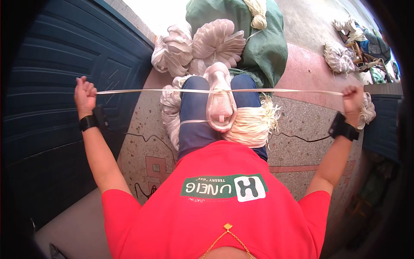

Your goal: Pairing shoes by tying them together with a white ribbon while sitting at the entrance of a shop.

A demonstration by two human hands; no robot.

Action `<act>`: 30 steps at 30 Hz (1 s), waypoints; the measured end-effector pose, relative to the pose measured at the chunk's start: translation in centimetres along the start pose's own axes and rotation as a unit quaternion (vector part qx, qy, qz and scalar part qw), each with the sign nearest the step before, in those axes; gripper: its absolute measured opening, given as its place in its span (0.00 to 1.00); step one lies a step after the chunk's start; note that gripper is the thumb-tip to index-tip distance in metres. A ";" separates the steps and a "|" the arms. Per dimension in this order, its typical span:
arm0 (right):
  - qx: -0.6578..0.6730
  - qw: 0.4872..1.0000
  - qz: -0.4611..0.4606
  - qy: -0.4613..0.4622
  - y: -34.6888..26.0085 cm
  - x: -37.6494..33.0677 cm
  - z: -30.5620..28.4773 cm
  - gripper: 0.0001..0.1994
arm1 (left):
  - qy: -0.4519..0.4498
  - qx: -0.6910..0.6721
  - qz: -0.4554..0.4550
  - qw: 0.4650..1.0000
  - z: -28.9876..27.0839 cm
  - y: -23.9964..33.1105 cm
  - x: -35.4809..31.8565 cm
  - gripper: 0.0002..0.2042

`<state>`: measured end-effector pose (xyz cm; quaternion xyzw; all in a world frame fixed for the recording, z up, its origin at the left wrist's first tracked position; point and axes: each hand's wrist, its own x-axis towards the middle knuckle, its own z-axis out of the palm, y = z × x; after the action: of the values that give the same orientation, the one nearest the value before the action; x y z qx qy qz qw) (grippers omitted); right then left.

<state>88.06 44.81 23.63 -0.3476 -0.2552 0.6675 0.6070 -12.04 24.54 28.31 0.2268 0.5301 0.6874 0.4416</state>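
A pink shoe rests on my lap between my knees. A flat white shoelace crosses over it, pulled taut out to both sides. My left hand, far out to the left, is closed round one end. On the far right my right hand grips the other end, fingers curled in. How the lace runs through the shoe is too small to tell. Over my right thigh lies a thick bundle of cream laces. Another thin pale strand lies across my left thigh.
Whitish looped bundles are piled ahead of my knees, beside a large green sack. A dark blue panelled door stands close on the left. More bundles lie at the far right. Black cables run from my wrist straps.
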 end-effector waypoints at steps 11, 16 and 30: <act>-0.625 0.743 -0.037 -0.236 34.7 -11.0 20.8 0.09 | -0.327 0.350 -0.162 0.863 20.3 -23.6 -12.3 0.15; -0.690 0.679 -0.115 -0.221 37.0 -10.4 21.2 0.09 | -0.296 0.524 0.065 0.796 21.5 -25.3 -13.1 0.07; -0.775 0.475 -0.279 -0.309 38.2 -10.0 23.0 0.02 | -0.258 0.645 0.256 0.672 21.8 -27.8 -13.8 0.05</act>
<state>46.28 31.74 10.46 -0.3581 -0.9234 0.0573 0.1258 22.10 25.71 11.93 0.7503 0.6277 0.1746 0.1118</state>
